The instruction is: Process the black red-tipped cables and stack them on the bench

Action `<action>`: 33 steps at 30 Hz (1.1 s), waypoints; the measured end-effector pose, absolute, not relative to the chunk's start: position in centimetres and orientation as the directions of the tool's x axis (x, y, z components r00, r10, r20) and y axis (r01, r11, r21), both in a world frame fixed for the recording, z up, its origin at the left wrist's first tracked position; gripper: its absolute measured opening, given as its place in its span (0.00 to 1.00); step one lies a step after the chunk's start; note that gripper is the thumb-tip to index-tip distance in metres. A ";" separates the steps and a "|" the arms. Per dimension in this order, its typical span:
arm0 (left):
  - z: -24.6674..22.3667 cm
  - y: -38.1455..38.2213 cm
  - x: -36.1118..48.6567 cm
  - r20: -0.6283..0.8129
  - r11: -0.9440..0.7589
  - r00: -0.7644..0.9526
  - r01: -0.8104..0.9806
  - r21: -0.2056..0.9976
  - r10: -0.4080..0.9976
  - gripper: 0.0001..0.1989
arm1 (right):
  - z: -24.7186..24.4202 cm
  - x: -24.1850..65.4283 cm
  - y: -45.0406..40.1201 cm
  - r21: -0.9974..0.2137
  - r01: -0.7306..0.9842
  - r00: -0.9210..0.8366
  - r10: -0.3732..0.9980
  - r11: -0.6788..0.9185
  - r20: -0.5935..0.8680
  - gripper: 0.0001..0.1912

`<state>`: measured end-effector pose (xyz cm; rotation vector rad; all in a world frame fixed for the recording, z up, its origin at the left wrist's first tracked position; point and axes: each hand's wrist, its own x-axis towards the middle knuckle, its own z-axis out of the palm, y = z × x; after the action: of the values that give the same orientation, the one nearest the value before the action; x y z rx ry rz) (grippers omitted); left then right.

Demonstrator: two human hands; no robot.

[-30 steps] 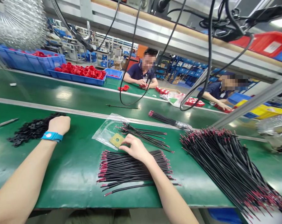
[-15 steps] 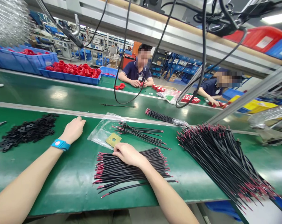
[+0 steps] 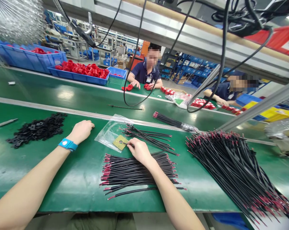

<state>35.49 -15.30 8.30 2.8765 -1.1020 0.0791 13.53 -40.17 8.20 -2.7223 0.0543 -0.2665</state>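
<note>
My left hand (image 3: pixel 80 131), with a blue wristband, is over the green bench, its fingers curled together and their contents hidden. My right hand (image 3: pixel 139 150) is pinched on a small dark thing, too small to make out, at the right edge of a yellowish square plate (image 3: pixel 119 142) with a round hole. That plate lies partly on a clear plastic bag (image 3: pixel 106 133). Below my right hand, a row of black cables (image 3: pixel 130 172) with red ends lies side by side. Just beyond it, a looser bunch of black cables (image 3: pixel 150 136) is spread out.
Flat black parts (image 3: pixel 39 127) are heaped at left, near a pen-like tool (image 3: pixel 4 124). A large cable pile (image 3: pixel 225 163) covers the right side. Across the bench are a blue tray (image 3: pixel 79 76) of red parts and two people. Black cords (image 3: pixel 134 57) hang ahead.
My right hand has moved up off the cable row to the plate's edge, and the plate has turned. The view has shifted slightly. Across the bench, a person's hand has moved toward red parts.
</note>
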 end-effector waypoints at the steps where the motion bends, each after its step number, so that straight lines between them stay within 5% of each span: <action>1: 8.4 -15.2 35.5 0.059 -0.748 0.747 -0.664 0.007 -0.662 0.17 | 8.2 13.5 -40.1 -0.367 0.001 0.984 -0.065 -0.930 0.168 0.03; 5: 8.6 -14.9 35.6 0.045 -0.769 0.767 -0.639 -0.034 -0.640 0.18 | 8.1 13.6 -39.9 -0.238 0.030 0.994 0.005 -0.971 0.107 0.06; 8: 8.7 -15.3 35.3 0.112 -0.760 0.765 -0.643 0.089 -0.634 0.17 | 8.2 13.5 -39.9 -0.170 0.051 0.996 0.038 -0.984 0.075 0.08; 12: 9.0 -17.5 33.1 0.192 -0.562 0.790 -0.561 0.607 -0.582 0.19 | 8.4 13.4 -40.3 -0.242 0.044 0.990 0.009 -0.969 0.143 0.10; 14: 9.2 -18.9 31.2 0.085 -0.376 0.805 -0.364 0.852 -0.588 0.24 | 8.4 13.4 -40.4 -0.327 0.056 0.976 -0.018 -0.944 0.218 0.10; 16: 9.3 -20.2 29.4 -0.026 -0.230 0.768 -0.159 0.960 -0.640 0.27 | 8.3 13.4 -40.3 -0.415 0.081 0.957 -0.045 -0.906 0.285 0.10; 23: 9.5 -21.5 26.6 -0.201 -0.002 0.617 0.308 0.952 -0.761 0.25 | 8.0 13.5 -39.6 -0.551 0.135 0.897 -0.135 -0.823 0.421 0.10; 33: 9.0 -21.4 26.8 -0.235 0.069 0.568 0.462 0.884 -0.788 0.18 | 7.9 13.3 -39.5 -0.435 0.176 0.864 -0.074 -0.883 0.499 0.13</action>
<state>26.79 -21.40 9.01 1.1595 -0.3453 -0.9695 13.35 -39.53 7.89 -2.5589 -0.0746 -0.7111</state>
